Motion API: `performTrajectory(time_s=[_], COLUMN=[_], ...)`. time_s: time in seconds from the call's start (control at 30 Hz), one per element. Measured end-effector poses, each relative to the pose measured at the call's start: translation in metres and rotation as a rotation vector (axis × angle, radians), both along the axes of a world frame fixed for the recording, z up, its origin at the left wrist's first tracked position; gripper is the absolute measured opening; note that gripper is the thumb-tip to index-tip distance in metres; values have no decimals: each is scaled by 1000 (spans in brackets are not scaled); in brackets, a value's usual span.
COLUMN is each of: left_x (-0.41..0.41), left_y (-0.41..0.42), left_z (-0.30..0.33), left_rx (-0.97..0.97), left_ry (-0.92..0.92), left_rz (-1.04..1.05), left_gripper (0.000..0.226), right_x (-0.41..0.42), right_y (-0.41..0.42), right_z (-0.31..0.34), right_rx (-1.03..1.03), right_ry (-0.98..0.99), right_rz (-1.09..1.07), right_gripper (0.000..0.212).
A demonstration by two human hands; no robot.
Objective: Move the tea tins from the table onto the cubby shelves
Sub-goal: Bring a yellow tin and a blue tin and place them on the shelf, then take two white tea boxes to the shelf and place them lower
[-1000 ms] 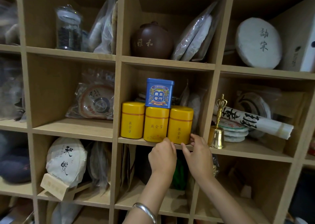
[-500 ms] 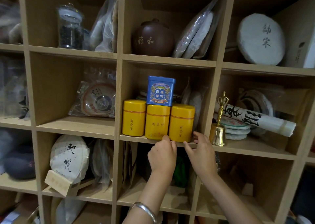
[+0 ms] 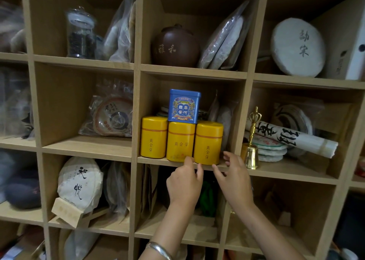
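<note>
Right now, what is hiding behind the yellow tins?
Behind the yellow tins, flat round packets peek out, and a bagged disc leans at the right. The tins cover the rest.

Three yellow tins (image 3: pixel 180 141) and the blue tin (image 3: pixel 184 106) are filling my middle cubby's (image 3: pixel 193 74) front; only a narrow gap beside the right tin (image 3: pixel 208 143) is staying passable.

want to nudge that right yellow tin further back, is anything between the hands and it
Nothing visible. The left hand and right hand sit at the shelf edge, fingertips just in front of the right yellow tin. Bagged tea cakes behind it may limit how far it goes.
</note>
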State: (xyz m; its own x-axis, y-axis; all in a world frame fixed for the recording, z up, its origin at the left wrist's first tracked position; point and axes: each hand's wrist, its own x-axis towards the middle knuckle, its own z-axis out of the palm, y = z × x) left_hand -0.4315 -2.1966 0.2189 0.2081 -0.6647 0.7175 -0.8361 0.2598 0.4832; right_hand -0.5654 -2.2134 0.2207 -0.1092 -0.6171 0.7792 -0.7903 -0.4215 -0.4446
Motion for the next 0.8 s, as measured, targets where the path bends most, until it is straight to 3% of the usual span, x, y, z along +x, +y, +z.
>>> performTrajectory(time_s=[0.1, 0.3, 0.57, 0.8], left_x=[-8, -30, -73, -168], left_y=[15, 21, 31, 77], left_z=[-13, -16, -8, 15], left_rx=[-69, 50, 148, 157], left_ry=[-141, -281, -539, -727], left_rz=[-97, -215, -414, -737], left_gripper=[23, 25, 49, 50], right_x=[-10, -40, -108, -185], right_y=[12, 39, 100, 186], right_z=[-5, -16, -8, 9], right_rx=[-27, 77, 260, 400], right_ry=[75, 204, 275, 322], right_rz=[-32, -118, -366, -540], right_gripper=[41, 29, 48, 43])
